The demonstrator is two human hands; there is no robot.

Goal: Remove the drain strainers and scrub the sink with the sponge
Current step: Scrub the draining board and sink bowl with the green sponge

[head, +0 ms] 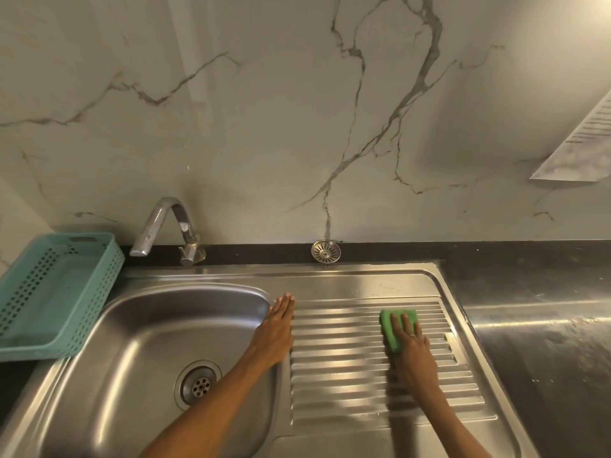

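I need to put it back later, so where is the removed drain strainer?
The drain strainer leans against the wall on the dark counter ledge behind the sink, right of the tap.

hidden: right hand covers the near part of the green sponge; left forearm crosses the sink basin's right wall | cut off: teal basket at left edge; printed sheet at right edge; both forearms at bottom edge | unreadable: text on the sheet is blurred
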